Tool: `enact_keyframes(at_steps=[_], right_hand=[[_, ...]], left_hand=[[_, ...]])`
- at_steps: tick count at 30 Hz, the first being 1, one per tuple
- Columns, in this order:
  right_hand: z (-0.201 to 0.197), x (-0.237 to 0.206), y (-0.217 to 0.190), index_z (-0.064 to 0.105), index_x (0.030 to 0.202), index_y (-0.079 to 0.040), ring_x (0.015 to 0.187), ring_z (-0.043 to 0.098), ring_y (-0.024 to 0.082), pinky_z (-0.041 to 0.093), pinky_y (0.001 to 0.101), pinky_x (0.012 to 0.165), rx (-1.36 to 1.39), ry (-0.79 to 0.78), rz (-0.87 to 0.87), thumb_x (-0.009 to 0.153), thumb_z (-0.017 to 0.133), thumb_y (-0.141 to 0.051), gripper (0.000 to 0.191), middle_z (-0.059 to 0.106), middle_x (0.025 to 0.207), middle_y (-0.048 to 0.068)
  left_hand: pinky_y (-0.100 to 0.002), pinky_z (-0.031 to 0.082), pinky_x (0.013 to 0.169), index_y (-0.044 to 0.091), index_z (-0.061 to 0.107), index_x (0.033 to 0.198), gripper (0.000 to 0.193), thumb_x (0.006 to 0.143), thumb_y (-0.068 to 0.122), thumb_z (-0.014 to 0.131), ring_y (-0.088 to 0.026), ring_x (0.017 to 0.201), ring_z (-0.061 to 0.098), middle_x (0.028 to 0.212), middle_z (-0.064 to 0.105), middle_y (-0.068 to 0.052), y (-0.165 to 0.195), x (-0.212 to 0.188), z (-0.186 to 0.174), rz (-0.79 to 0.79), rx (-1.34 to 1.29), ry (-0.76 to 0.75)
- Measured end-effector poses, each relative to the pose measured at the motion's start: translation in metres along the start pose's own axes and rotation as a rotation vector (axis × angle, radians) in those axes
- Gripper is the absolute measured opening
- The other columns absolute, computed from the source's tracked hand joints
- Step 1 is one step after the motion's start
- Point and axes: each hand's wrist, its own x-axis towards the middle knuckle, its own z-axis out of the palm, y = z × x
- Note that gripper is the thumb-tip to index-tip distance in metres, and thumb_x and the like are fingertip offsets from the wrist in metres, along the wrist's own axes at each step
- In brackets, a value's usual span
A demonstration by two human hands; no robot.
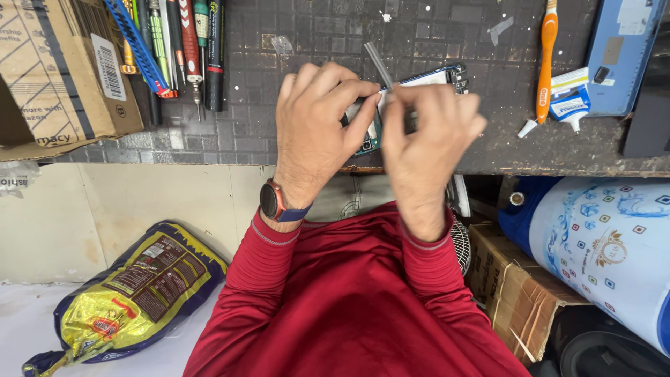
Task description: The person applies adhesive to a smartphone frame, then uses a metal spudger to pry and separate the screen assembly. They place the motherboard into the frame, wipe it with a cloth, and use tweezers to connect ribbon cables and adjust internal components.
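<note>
On the dark gridded bench mat (279, 132), the left hand (314, 126) pinches the opened blue-edged phone (433, 77) steady, while the right hand (426, 129) grips a slim grey metal tool (379, 64). Prying seems underway; gentle, controlled leverage is needed.

Head view. Left hand (314, 122) steadies an opened phone (426, 78) on the dark counter (279, 139); right hand (426, 129) pinches a thin grey tool (379, 64) over it. Screwdrivers (185, 42) lie upper left, a toothbrush (546, 56) and glue tube (569, 105) right.
</note>
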Motion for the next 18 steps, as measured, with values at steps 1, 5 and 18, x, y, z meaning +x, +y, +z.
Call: enact_keyframes(at_steps=[1, 5, 18], right_hand=[[0.002, -0.003, -0.005, 0.070, 0.101, -0.013, 0.101, 0.052, 0.024, 0.033, 0.0404, 0.092, 0.004, -0.003, -0.007, 0.100, 0.077, -0.017, 0.008, 0.064, 0.101, 0.000], [0.002, 0.001, -0.003, 0.069, 0.095, -0.012, 0.098, 0.052, 0.023, 0.031, 0.0410, 0.087, -0.003, -0.003, 0.017, 0.099, 0.078, -0.017, 0.011, 0.064, 0.097, -0.001], [-0.002, 0.009, 0.002, 0.069, 0.099, -0.013, 0.099, 0.052, 0.024, 0.032, 0.0423, 0.087, -0.096, 0.044, 0.012, 0.100, 0.076, -0.017, 0.008, 0.063, 0.100, 0.001]], left_hand=[[-0.037, 0.041, 0.082, 0.014, 0.077, 0.099, 0.008, 0.094, 0.020, 0.080, -0.021, 0.092, 0.058, 0.096, 0.066, 0.003, 0.000, 0.000, 0.000, -0.003, 0.001, -0.001], [-0.037, 0.041, 0.083, 0.014, 0.077, 0.099, 0.009, 0.093, 0.020, 0.080, -0.021, 0.092, 0.058, 0.096, 0.065, 0.002, 0.001, -0.001, 0.000, -0.010, -0.001, 0.003], [-0.038, 0.041, 0.083, 0.014, 0.077, 0.100, 0.009, 0.094, 0.020, 0.081, -0.022, 0.092, 0.057, 0.096, 0.065, 0.002, 0.000, -0.002, 0.001, -0.001, -0.011, 0.020]])
